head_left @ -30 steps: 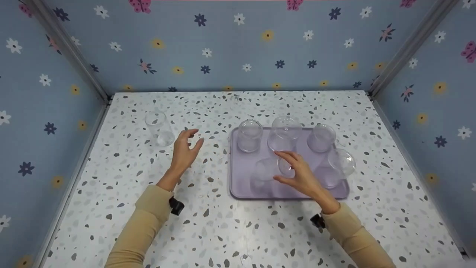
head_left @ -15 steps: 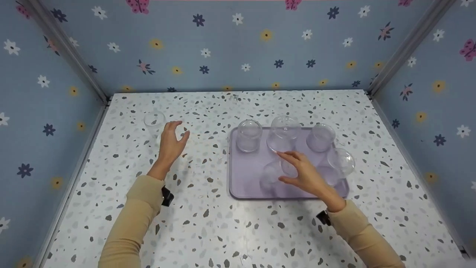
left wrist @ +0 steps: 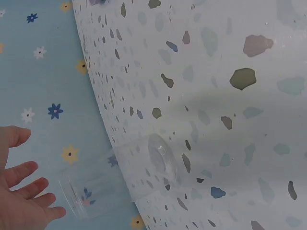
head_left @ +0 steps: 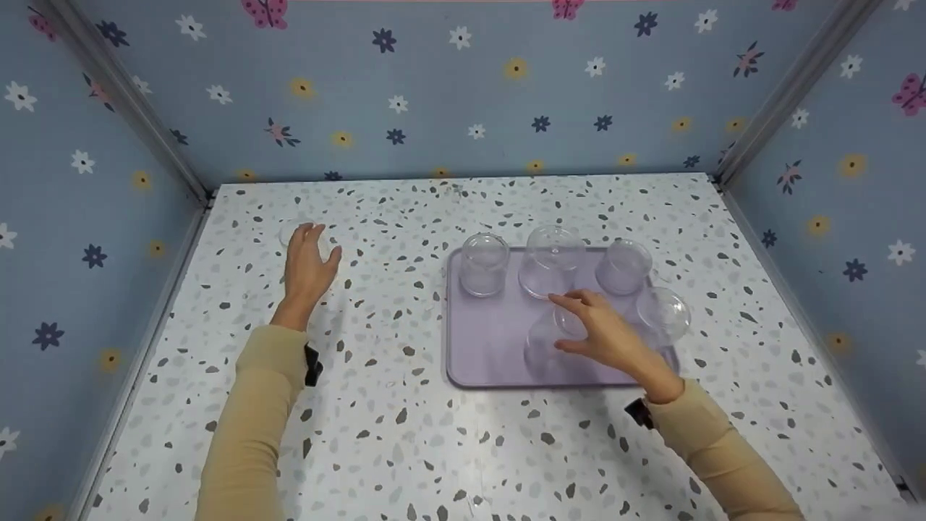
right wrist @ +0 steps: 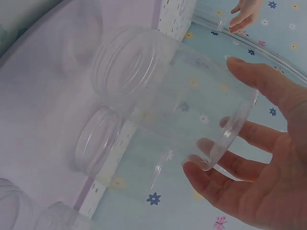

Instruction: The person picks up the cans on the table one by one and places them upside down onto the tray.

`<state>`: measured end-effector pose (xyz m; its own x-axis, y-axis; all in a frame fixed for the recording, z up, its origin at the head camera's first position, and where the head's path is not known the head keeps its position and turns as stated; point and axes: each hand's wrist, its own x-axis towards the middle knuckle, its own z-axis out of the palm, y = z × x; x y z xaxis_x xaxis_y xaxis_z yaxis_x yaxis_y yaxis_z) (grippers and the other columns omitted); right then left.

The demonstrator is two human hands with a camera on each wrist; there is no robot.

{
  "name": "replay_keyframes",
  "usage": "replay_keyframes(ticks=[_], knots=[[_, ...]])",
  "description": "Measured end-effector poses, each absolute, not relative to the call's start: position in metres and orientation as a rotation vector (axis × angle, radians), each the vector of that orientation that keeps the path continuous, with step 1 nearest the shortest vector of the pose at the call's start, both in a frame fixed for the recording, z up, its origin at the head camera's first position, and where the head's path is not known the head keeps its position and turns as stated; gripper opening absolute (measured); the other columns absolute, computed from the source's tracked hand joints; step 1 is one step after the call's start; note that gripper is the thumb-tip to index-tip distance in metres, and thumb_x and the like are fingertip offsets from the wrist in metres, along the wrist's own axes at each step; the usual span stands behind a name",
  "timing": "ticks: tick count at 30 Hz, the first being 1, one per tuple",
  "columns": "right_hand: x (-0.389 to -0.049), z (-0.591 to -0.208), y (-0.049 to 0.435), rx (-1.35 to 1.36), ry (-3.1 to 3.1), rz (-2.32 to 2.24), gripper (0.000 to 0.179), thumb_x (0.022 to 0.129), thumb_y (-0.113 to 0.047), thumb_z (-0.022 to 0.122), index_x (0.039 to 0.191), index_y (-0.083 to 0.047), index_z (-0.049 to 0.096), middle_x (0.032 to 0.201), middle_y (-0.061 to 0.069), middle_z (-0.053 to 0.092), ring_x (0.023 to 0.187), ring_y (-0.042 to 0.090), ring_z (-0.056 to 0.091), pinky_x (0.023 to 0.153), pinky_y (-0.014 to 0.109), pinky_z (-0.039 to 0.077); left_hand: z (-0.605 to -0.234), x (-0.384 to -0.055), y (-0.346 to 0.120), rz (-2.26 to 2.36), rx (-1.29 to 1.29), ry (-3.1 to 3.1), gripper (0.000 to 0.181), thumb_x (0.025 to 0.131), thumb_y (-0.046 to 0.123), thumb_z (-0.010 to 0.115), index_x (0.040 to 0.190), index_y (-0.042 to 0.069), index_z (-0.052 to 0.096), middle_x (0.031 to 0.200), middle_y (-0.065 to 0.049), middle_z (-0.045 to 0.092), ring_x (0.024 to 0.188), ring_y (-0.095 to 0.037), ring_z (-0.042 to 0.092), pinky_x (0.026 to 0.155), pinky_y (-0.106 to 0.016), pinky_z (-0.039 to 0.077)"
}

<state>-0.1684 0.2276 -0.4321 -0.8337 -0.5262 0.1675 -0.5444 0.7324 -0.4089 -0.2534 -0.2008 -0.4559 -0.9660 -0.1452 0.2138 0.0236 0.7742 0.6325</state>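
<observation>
A tall clear plastic cup (left wrist: 110, 175) stands upright at the left of the table, mostly covered by my left hand (head_left: 307, 268) in the head view. That hand is beside and over the cup's rim, fingers apart and thumb out, not wrapped round it. Over the front of the purple tray (head_left: 470, 362), my right hand (head_left: 608, 329) grips a clear jar (right wrist: 172, 103) by its base end. Thumb on one side and fingers on the other, it has the threaded mouth turned down towards the tray.
Along the tray's back row stand a clear jar (head_left: 485, 266), a wider clear vessel (head_left: 553, 260) and a smaller clear cup (head_left: 625, 268). Another clear vessel (head_left: 665, 316) is at the tray's right edge. Flower-patterned walls (head_left: 463, 87) enclose the speckled table (head_left: 391, 449).
My left hand has moved left and away from me to the tall cup. My right hand has shifted a little to the right over the tray, carrying the jar along.
</observation>
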Motion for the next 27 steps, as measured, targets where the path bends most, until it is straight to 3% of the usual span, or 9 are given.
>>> replay_keyframes(ticks=[9,15,27], knots=[[-0.172,-0.428,0.231,0.904,-2.938,0.639,0.068,0.066,-0.017,0.078,0.125,0.0,0.049,0.112,0.02,0.05,0.099,0.031,0.048,0.08,0.041,0.044,-0.459,-0.261,-0.213,-0.809,0.094,-2.812,0.051,0.087,0.018,0.054,0.13,-0.004,0.039,0.139,-0.023,0.021,0.129,-0.04,0.012,0.103,-0.051,0.012],[-0.175,-0.429,0.231,0.904,-2.979,0.597,0.068,0.065,-0.018,0.078,0.124,-0.001,0.049,0.11,0.02,0.05,0.096,0.03,0.049,0.078,0.04,0.045,-0.459,-0.266,-0.22,-0.752,0.144,-2.859,0.053,0.087,0.022,0.055,0.132,-0.002,0.038,0.141,-0.024,0.017,0.128,-0.045,0.008,0.098,-0.059,0.013],[-0.187,-0.434,0.233,0.891,-3.012,0.528,0.067,0.064,-0.018,0.079,0.122,-0.002,0.052,0.108,0.021,0.05,0.095,0.032,0.048,0.077,0.041,0.045,-0.456,-0.272,-0.225,-0.739,0.218,-2.937,0.064,0.087,0.026,0.055,0.136,-0.003,0.027,0.141,-0.027,0.011,0.126,-0.049,0.004,0.096,-0.063,0.012]])
